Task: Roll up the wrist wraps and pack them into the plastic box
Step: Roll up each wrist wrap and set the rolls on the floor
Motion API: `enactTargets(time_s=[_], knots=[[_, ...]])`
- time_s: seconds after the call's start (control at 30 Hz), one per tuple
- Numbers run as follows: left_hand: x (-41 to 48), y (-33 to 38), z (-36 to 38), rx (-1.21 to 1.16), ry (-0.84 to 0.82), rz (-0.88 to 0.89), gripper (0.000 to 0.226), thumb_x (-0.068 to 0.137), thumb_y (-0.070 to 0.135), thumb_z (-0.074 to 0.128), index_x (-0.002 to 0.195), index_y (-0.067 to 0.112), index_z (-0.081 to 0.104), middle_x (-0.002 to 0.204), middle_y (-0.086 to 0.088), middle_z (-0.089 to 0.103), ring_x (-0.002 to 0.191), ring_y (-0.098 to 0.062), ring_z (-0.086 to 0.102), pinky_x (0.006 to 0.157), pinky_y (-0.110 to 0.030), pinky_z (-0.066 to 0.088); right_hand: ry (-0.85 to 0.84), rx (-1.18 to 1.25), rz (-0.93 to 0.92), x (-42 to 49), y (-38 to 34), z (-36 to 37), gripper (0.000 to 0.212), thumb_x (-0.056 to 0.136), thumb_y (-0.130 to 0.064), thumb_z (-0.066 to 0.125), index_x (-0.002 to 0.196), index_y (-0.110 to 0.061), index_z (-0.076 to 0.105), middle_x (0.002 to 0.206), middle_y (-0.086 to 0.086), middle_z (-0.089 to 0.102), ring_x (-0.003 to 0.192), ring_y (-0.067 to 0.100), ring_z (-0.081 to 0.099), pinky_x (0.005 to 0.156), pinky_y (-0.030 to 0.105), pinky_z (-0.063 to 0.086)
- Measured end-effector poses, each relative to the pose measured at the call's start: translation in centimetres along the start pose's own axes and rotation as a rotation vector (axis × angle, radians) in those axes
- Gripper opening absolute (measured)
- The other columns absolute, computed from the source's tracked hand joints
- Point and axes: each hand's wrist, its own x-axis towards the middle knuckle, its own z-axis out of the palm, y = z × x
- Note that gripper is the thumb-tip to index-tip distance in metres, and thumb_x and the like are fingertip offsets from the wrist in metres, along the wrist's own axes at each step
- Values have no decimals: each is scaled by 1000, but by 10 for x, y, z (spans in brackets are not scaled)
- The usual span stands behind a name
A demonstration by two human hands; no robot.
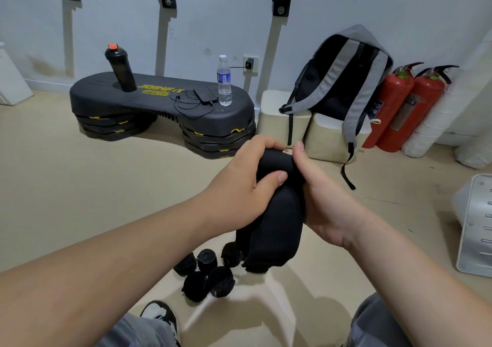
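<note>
Clutching wrist wrap [277, 221]: left hand [239, 187], right hand [324, 200]

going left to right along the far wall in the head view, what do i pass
black shaker bottle → clear water bottle → wall plug → grey backpack → two red fire extinguishers

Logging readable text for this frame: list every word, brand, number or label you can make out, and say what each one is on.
"JOINFIT": yellow lettering on top of the black step platform.
"PRO": in a yellow box just beneath it; blurred, so a likely reading only.
Water bottle, blue label: too small to read.
Fire extinguishers, labels: blurred, unreadable.
Wrist wrap: no print visible.
</note>
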Motion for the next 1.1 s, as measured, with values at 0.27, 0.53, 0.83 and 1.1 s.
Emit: enactTargets(time_s=[0.27,0.53,0.83,1.1], knots=[[0,4,13,-179,18,-46,39,93,31,61,131,33,51,115,2,66,107,-18,67,95,-49,58,11,7,-44,3,6,-1,69,102,-73,32,137,-26,67,132,4,74,126,19,69,119,46,42],[1,2,1,-206,-69,-119,29,104,15,62,126,33,54,105,-2,71,98,-28,71,86,-54,62,66,-255,-103,5,9,-4,63,101,-74,28,132,-34,67,121,-4,79,115,14,74,105,46,56],[8,3,-10,-550,-86,-529,35,104,57,55,127,33,64,121,6,75,108,-15,76,95,-45,63,93,-54,-219,6,11,-4,42,97,-37,64,134,-18,59,130,16,71,122,32,70,97,43,60],[7,-2,-7,-423,-27,-441,35,101,51,66,124,25,59,119,2,73,110,-15,74,94,-41,63,31,13,-249,6,8,-9,48,96,7,62,127,-30,66,125,13,69,108,27,70,95,44,61]])
